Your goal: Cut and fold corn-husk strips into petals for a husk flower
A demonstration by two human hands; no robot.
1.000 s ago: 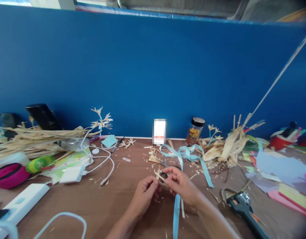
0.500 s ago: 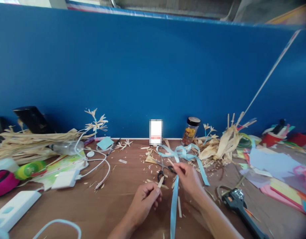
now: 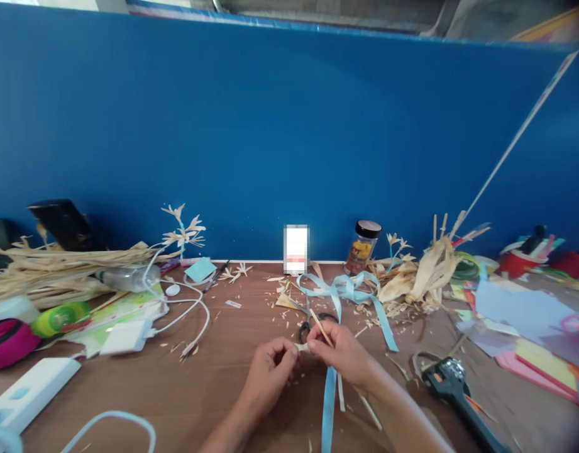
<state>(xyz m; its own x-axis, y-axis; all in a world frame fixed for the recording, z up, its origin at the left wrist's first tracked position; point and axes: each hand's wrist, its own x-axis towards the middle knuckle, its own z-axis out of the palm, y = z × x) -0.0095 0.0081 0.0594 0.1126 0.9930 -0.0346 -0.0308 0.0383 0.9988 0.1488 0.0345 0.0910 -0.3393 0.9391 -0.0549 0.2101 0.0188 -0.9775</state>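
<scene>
My left hand is closed in a pinch on one end of a small pale corn husk piece. At its other end, the fingertips of my right hand meet the husk. A thin pale stick stands up slantwise from my right hand's fingers. Just beyond the hands lie scissors with black handles, partly hidden by my right hand. A light blue ribbon runs under the right hand toward the table's front edge, its far part looped in a bow.
Husk scraps litter the brown table. A black-lidded jar stands by the blue partition. Dried husks, coloured paper and a glue gun lie right; husk bundles, a bottle, cables and a power strip left.
My right hand has come down and left to the left hand. Its fingers now touch the husk piece, and the stick has moved along with it.
</scene>
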